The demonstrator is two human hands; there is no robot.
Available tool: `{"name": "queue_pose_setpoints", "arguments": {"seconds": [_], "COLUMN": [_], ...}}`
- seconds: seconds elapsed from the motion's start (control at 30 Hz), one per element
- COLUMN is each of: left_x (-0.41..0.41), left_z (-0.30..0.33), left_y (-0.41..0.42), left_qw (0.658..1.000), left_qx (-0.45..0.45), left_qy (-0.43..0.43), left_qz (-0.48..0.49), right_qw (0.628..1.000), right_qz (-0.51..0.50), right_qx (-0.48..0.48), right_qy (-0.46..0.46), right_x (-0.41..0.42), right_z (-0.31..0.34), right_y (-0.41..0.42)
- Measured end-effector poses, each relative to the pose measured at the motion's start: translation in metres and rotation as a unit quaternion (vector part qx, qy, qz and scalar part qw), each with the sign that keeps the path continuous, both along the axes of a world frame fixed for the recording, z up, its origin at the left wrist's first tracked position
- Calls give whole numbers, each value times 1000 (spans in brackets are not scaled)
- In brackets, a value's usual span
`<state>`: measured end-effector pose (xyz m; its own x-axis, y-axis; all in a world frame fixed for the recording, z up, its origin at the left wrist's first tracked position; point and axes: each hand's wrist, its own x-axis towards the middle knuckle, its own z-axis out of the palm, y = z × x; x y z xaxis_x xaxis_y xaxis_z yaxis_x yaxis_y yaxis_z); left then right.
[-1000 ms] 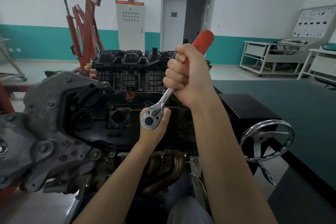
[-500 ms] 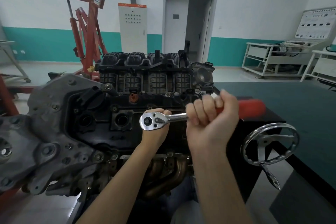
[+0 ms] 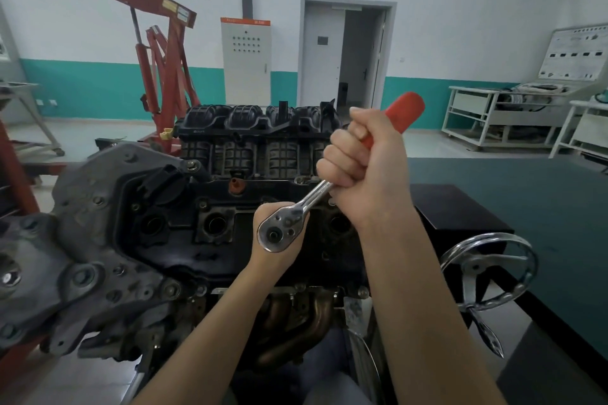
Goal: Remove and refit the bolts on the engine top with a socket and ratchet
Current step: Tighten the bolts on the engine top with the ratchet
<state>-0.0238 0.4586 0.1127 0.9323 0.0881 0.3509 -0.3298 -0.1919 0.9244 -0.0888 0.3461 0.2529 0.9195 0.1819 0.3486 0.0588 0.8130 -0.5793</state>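
Cupping under the ratchet point(image 3: 297, 219) head, the left hand point(image 3: 279, 242) is closed around what sits beneath, hidden. Up and rightward, the right hand point(image 3: 360, 163) clamps the red grip, handle slanting away over the engine top point(image 3: 230, 240).

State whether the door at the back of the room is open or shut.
Open: the door leaf stands swung aside, and a darker room shows through the gap beside it.

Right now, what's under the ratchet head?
The left hand cups beneath the ratchet head, over the black engine cover. Socket and bolt are hidden by head and hand.
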Motion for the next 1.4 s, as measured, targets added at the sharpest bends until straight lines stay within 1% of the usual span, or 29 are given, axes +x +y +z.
{"name": "queue_pose_setpoints", "arguments": {"seconds": [0.13,0.2,0.23,0.33,0.43,0.57,0.73,0.83,0.93,1.03,1.13,1.23,1.33,1.4], "left_x": [-27,-33,-35,-31,-26,-21,-13,-10,-8,-3,4,5,9,8], "left_z": [38,52,57,54,52,48,40,35,25,18,16,16,11,8], "left_y": [-14,-29,-39,-63,-77,-82,-88,-90,-93,-91,-88,-86,-86,-85], "left_qw": [990,982,980,984,986,988,989,986,982,986,989,991,992,993], "left_qx": [-11,-16,-30,-65,-91,-93,-92,-100,-120,-95,-71,-53,-28,8], "left_qy": [-141,-186,-192,-164,-131,-117,-110,-129,-142,-138,-125,-123,-117,-114], "left_qz": [-25,-32,-32,-36,-42,-41,-37,-19,-17,-25,-25,-18,-32,-27], "right_qw": [998,996,996,994,992,988,981,970,952,938,946,970,995,999], "right_qz": [8,-1,-11,-50,-81,-104,-143,-170,-192,-206,-197,-154,-70,-5], "right_qx": [54,65,66,59,73,107,127,175,235,273,251,185,64,-34], "right_qy": [-31,-53,-63,-76,-60,-37,-24,-11,28,59,58,25,8,-8], "right_x": [-16,-23,-26,-32,-32,-25,-18,-18,-19,-18,-12,1,19,26], "right_z": [21,31,34,37,31,20,3,-11,-31,-49,-52,-36,-11,5], "right_y": [-24,-36,-42,-55,-64,-71,-73,-77,-80,-79,-78,-79,-83,-81]}}
